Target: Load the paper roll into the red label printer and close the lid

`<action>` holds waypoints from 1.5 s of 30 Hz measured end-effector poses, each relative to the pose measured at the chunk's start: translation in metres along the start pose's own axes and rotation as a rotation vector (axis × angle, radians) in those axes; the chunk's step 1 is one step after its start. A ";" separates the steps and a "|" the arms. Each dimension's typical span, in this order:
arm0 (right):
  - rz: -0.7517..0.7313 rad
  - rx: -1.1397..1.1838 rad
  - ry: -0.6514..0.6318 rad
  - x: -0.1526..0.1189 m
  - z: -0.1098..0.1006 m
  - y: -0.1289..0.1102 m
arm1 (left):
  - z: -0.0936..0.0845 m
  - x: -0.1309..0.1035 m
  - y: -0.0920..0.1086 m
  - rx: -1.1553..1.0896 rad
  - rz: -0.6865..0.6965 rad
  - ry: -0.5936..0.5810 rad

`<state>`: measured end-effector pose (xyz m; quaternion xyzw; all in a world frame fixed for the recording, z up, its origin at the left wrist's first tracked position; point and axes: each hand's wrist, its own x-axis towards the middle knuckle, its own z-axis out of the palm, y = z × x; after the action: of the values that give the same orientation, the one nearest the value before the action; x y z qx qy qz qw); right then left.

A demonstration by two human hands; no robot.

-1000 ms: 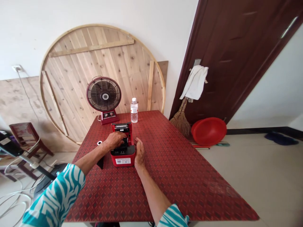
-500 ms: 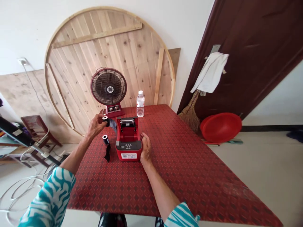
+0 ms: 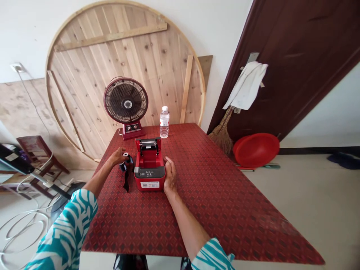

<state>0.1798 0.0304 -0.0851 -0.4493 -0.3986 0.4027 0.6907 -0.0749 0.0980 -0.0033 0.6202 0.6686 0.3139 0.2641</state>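
Note:
A red and black printer point(image 3: 150, 179) stands on the table with its lid raised, its inside facing up. My right hand point(image 3: 170, 176) rests against the printer's right side, fingers apart. To the left of the printer, my left hand point(image 3: 117, 156) has its fingers closed on a small black ribbon roll point(image 3: 126, 156) with a white core. Another roll point(image 3: 122, 166) is just below and behind it, partly hidden. A loose black strip point(image 3: 126, 182) hangs down from the rolls onto the tablecloth.
A fan point(image 3: 128, 105) and a water bottle point(image 3: 164, 123) stand at the back of the red table point(image 3: 208, 202). A round wooden board point(image 3: 157, 75) leans on the wall. A broom point(image 3: 223, 135) and red basin point(image 3: 255, 150) are at the right.
My left hand has moved the ribbon roll down and slightly right, close to the other roll. My right hand stays at the printer's side. The whole view has shifted slightly.

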 end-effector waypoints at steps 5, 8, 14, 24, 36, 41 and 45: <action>-0.006 0.013 0.020 0.000 0.001 0.001 | -0.017 -0.034 -0.022 -0.394 0.000 -0.001; 0.003 0.038 0.014 0.001 0.002 0.003 | -0.014 -0.065 -0.037 -0.577 0.018 0.085; 0.009 0.085 0.011 0.002 0.002 0.011 | 0.017 -0.086 -0.041 -0.480 0.044 0.089; 0.003 0.070 0.032 0.001 0.004 0.006 | 0.005 -0.085 -0.017 -0.484 0.101 0.164; 0.004 0.107 0.012 0.001 0.007 0.008 | 0.028 -0.057 0.109 0.544 0.536 -0.291; 0.031 0.085 0.012 0.000 0.008 -0.001 | 0.043 -0.040 0.118 0.763 0.453 -0.436; 0.030 0.075 0.001 -0.001 0.008 -0.005 | 0.050 -0.029 0.120 0.775 0.403 -0.495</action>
<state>0.1728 0.0301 -0.0779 -0.4293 -0.3762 0.4274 0.7010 0.0447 0.0774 0.0524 0.8454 0.5202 -0.0695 0.0992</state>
